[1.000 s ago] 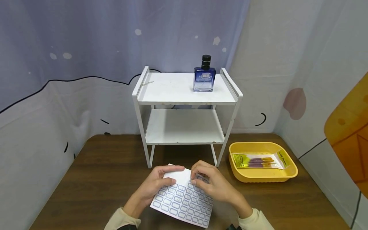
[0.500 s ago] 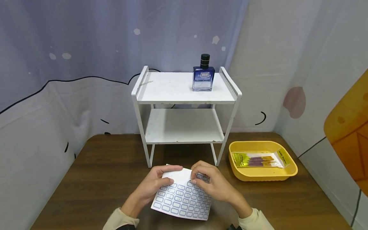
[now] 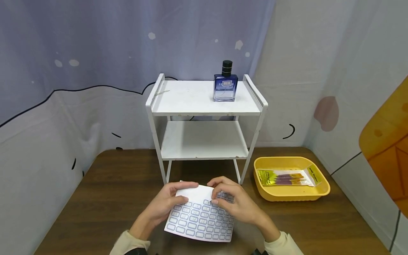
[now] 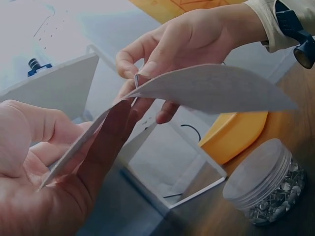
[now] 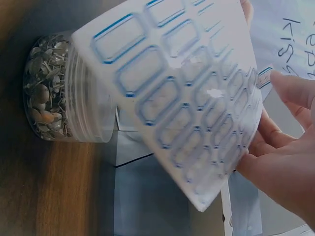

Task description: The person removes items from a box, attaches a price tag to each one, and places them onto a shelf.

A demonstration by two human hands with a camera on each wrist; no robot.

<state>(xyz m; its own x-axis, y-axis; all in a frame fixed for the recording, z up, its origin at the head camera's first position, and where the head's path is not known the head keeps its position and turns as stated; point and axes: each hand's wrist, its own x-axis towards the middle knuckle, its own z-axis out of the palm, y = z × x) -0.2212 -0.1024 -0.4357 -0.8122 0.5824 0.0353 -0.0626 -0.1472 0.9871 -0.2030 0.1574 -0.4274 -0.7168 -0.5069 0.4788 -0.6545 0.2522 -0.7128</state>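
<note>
Got a thin, bowed sheet of glossy blue-edged stickers [image 3: 197,224] over the wood-grain surface [image 3: 89,202], between the left hand [image 3: 163,200] clamped near one corner and the right hand [image 3: 230,199] pinching one small label [image 5: 265,77]. Can spot a clear round jar [image 4: 256,174] of shiny metal bits [image 4: 280,200] from the wrist cams only, plus that label bent upward off the sheet.
</note>
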